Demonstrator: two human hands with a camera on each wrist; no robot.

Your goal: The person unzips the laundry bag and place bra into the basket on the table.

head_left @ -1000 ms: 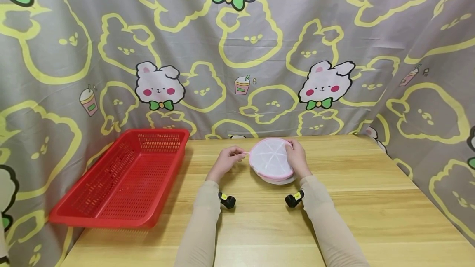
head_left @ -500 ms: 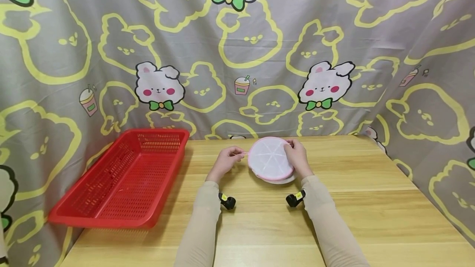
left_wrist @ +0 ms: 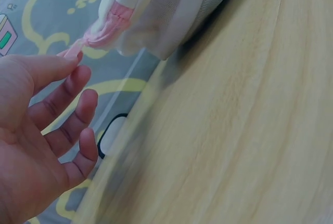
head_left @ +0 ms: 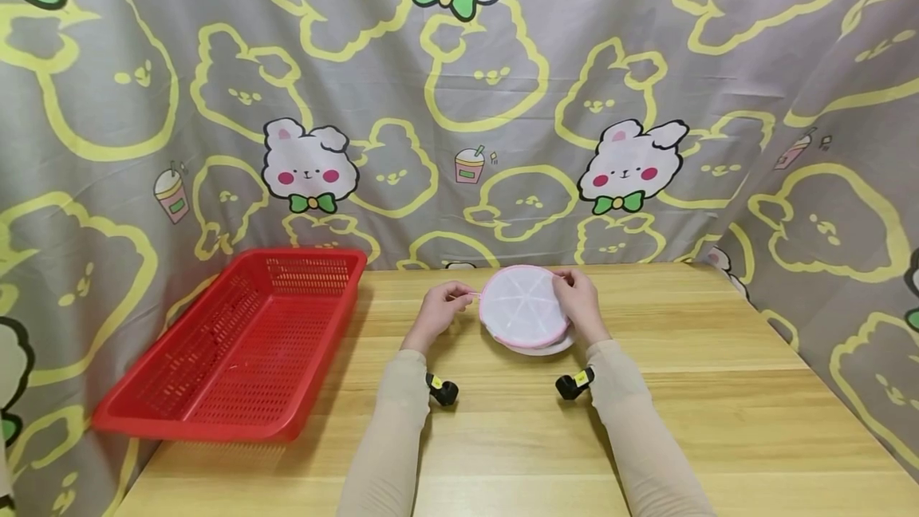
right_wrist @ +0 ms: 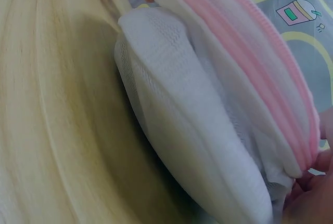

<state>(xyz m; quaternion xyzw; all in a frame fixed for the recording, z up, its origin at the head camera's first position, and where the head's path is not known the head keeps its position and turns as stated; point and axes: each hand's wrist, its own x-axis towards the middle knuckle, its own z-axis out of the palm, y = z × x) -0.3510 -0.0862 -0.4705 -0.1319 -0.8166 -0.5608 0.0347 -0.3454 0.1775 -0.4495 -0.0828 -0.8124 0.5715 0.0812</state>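
Left hand (head_left: 441, 311), head view: positioned at the left edge of a round white mesh bag (head_left: 522, 305) with a pink rim. The right hand (head_left: 580, 309) is at the opposite edge, thumb laid over the upper face. The bag is therefore located between the two hands, near the far edge of the wooden table (head_left: 502, 453). Its upper face is tilted toward the camera, and a paler lower portion projects beneath it on the near side. A red perforated basket (head_left: 194, 428) stands to the left, apart from the bag. A grey patterned curtain (head_left: 402, 86) closes off the rear and sides.

Left wrist view: thumb and index finger of the left hand pinch a pink tab (left_wrist: 75, 49). The remaining three fingers are loosely curved, spaced apart and unloaded. The tab leads to a gathered pink section at the end of the bag; the bag body lies beyond the fingertips.

Right wrist view: the bag is seen from the side, pink rim uppermost and white body below. The right hand, partly cropped at lower right, grips the near end. Fingertips of the left hand appear beyond the far end.
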